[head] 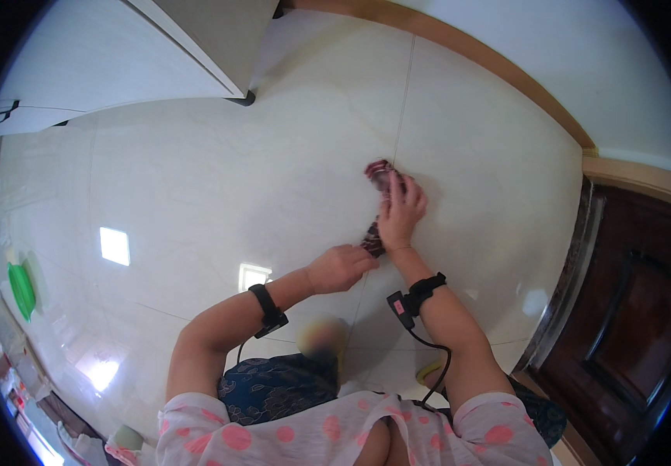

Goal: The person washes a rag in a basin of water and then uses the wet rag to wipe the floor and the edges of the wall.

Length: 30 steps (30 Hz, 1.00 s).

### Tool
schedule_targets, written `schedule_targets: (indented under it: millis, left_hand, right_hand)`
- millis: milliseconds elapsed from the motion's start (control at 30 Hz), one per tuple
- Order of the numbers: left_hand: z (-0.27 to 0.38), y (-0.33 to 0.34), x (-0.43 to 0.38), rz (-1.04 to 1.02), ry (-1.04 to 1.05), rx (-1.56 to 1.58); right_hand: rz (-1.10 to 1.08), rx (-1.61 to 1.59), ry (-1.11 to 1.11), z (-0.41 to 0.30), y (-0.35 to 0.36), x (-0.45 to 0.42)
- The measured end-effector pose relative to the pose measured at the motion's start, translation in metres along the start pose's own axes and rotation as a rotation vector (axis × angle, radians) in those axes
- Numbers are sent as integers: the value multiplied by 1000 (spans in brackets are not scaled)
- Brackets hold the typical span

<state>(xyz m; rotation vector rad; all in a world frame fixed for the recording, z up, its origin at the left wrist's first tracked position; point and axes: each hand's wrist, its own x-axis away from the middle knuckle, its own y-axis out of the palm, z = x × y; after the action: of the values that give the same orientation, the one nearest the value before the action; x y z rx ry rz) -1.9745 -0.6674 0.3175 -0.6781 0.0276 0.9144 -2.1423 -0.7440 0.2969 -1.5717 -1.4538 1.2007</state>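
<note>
A small dark red cloth point(373, 237) with pale patterning is stretched between my hands, just above or on the tiled floor; its exact kind is blurred. My left hand point(342, 269) pinches the near end between thumb and fingers. Farther forward, my right hand point(402, 212) has its fingers on the far part, where a bunched, striped end sticks out past the fingertips. The middle of the cloth is partly hidden behind the right hand. Black straps with small devices and cables are worn on both forearms.
Glossy pale floor tiles point(195, 175) surround the hands. A white cabinet point(137, 64) on black feet stands at the upper left. Brown skirting point(487, 55) follows the wall, and a dark wooden door point(632, 291) is at right. A green basin point(20, 291) lies far left.
</note>
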Motion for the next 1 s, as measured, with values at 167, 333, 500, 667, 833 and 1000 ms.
schedule_targets:
  millis: [167, 333, 500, 667, 833, 1000]
  left_hand:
    - [-11, -37, -8, 232, 21, -134]
    - [-22, -57, -15, 100, 27, -222]
    - [-16, -38, -18, 177, -38, -138]
    - [-16, -35, -13, 440, -186, -124]
    - [-23, -55, 17, 672, -310, -159]
    - [-12, -55, 48, 752, -433, -146]
  right_hand:
    - [-222, -282, -439, -32, -18, 4]
    - [-141, -151, -213, 3, -29, 24]
    - [195, -68, 363, 26, -1, -5]
    - [74, 20, 128, -19, 31, -35]
    - [-105, -121, -191, -105, 58, -69]
    - [-308, -196, -370, -172, 72, -76]
